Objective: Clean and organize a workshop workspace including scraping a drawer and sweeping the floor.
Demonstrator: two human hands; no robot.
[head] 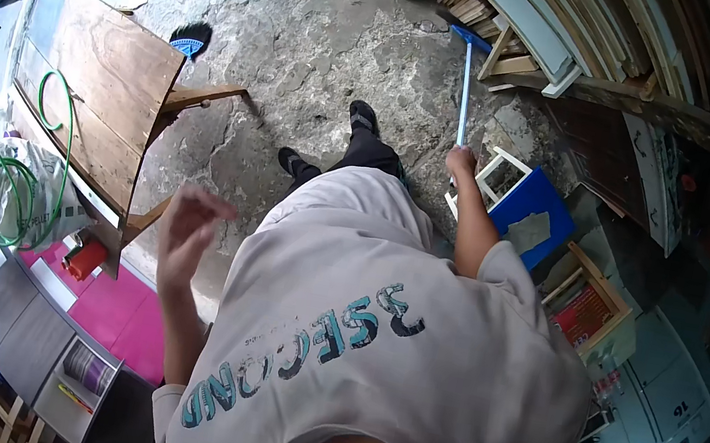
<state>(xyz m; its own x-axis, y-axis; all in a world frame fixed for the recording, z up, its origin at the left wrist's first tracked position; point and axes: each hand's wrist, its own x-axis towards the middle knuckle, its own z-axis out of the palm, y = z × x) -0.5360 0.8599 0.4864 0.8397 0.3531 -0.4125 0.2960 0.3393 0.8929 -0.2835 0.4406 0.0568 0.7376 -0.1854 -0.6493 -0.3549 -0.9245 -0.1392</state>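
My right hand (462, 162) grips the light-blue pole of a long-handled floor tool (465, 92). Its blue head (471, 38) rests on the rough concrete floor (330, 34) beside stacked boards; whether it is a broom or a squeegee, I cannot tell. My left hand (187, 236) is raised at my side, blurred, with nothing in it and the fingers partly apart. A wooden tabletop (107, 60) lies beyond it. On the floor past the table's corner is a blue broom head (191, 41) with black bristles.
Boards and frames (591, 29) are stacked at upper right. A white-framed stool with a blue top (544, 207) stands near my right arm. A green hose (6, 198) hangs over a white sack (60, 193) at left. A grey drawer unit (28, 325) is lower left. People are outside.
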